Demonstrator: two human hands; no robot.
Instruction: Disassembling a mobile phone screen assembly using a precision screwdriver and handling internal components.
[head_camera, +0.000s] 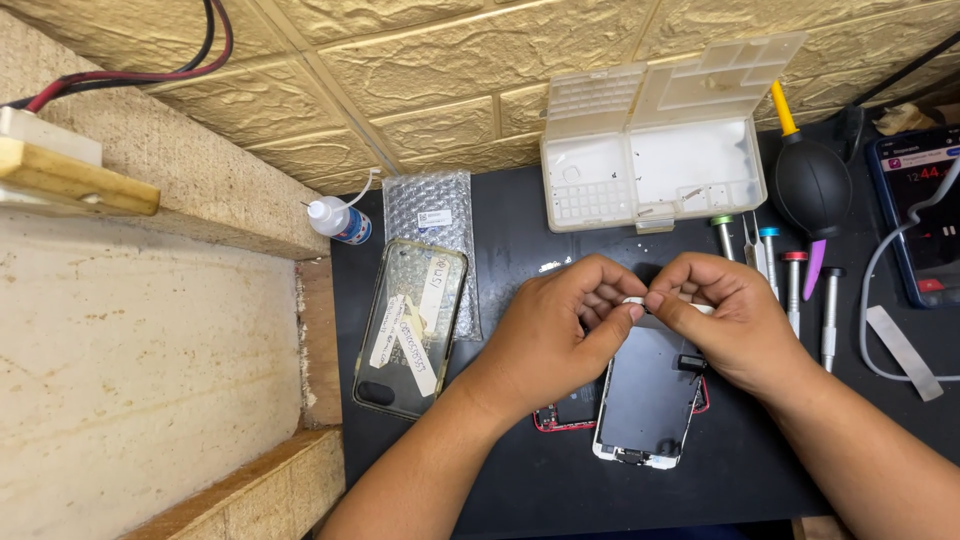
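White phone screen panel (645, 395) lies face down on a red phone body (565, 415), under both hands; left hand (555, 335) and right hand (735, 320) pinch a small white piece (634, 299) together above it, on a black mat (520, 230) beside textured yellow wall panels (430, 70).

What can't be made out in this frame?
- Head view: the small white part pinched between the left hand and right hand is mostly covered by fingertips; its kind is unclear.
- The upper end of the white phone screen and most of the red phone body lie under the hands.
- The second phone is cut off by the right edge.
- The bits in the parts tray are too small to identify.
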